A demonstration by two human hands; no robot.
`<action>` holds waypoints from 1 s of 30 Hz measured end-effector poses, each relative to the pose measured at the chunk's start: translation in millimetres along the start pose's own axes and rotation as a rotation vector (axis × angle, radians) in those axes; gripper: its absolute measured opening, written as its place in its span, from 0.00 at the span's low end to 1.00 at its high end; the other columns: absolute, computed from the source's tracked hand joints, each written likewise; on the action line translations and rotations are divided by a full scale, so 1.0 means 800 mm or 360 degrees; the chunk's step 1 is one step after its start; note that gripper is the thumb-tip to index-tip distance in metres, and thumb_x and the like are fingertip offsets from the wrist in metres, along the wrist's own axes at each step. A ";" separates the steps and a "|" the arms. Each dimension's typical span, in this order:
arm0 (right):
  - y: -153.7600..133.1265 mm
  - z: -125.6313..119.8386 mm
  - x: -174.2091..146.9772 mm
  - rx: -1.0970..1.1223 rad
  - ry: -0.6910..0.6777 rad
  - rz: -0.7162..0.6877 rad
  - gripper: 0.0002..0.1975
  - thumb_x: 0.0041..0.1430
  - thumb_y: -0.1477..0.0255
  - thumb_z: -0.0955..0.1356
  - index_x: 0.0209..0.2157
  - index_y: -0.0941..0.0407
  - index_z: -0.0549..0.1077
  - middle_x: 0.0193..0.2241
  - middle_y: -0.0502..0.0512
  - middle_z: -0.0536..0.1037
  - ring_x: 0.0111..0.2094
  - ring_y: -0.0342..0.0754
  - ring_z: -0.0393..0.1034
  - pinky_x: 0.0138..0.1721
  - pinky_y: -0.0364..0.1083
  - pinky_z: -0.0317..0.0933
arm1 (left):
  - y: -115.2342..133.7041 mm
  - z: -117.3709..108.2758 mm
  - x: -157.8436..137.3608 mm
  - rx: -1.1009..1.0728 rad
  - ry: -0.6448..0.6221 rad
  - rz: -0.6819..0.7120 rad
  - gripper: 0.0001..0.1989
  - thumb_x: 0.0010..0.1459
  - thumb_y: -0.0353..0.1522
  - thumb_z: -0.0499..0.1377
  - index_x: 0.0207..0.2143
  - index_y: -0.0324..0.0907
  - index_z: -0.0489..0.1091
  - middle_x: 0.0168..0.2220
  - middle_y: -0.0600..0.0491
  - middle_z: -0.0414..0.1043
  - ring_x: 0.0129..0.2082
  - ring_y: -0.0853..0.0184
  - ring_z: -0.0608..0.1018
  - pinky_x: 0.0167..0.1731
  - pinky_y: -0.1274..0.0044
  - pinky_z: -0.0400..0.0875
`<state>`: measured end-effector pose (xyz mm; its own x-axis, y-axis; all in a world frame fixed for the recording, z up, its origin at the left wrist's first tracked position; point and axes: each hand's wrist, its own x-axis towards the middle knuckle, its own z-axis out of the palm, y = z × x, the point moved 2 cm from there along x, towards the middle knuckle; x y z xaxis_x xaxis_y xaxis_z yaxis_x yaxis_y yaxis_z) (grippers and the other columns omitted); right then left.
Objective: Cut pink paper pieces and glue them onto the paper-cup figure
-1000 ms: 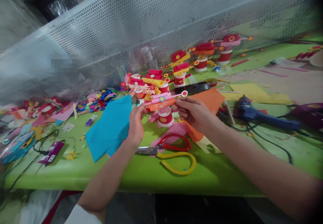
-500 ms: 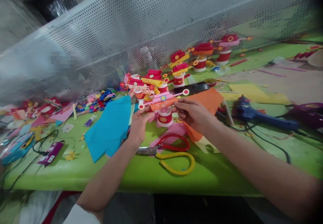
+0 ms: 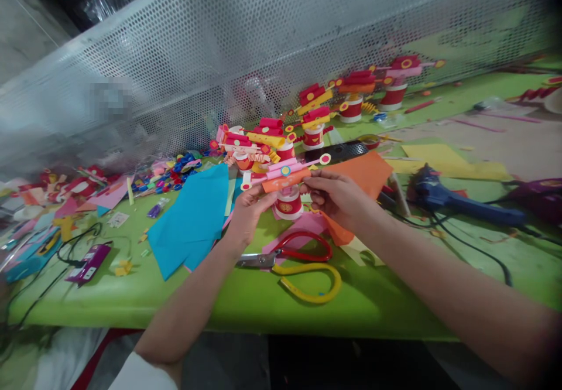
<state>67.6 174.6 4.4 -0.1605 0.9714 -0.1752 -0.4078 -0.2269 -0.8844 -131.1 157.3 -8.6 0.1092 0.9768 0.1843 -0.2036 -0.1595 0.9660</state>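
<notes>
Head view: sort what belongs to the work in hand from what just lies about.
Likely in the work:
- orange roll, held by left hand and right hand
- pink roll above it
- red-and-white cup below

Apparently just lying about:
- scissors
- blue paper
- blue glue gun
- purple device

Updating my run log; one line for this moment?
left hand: holding left end of orange roll | right hand: holding right end | red cup: below roll | scissors: handles apart
</notes>
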 end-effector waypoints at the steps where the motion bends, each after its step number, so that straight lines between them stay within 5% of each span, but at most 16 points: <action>1: 0.000 0.000 0.000 -0.0001 0.0001 0.0000 0.09 0.51 0.73 0.79 0.28 0.55 0.76 0.27 0.51 0.80 0.19 0.36 0.56 0.19 0.41 0.58 | 0.000 0.000 0.000 -0.0002 0.0008 0.0002 0.15 0.56 0.37 0.73 0.45 0.45 0.84 0.49 0.48 0.84 0.52 0.54 0.82 0.56 0.63 0.73; 30: 0.000 0.001 0.000 0.0002 0.0032 0.0001 0.12 0.45 0.75 0.81 0.29 0.56 0.77 0.25 0.49 0.80 0.19 0.36 0.55 0.17 0.39 0.57 | -0.004 -0.007 0.000 0.0399 0.0077 0.0073 0.11 0.57 0.33 0.70 0.43 0.47 0.85 0.48 0.50 0.84 0.50 0.57 0.81 0.53 0.66 0.74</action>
<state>67.1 174.3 4.4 -0.1425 0.9724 -0.1845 -0.4086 -0.2276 -0.8839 -135.7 158.8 -12.2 0.0576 0.9725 0.2257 0.0409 -0.2282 0.9728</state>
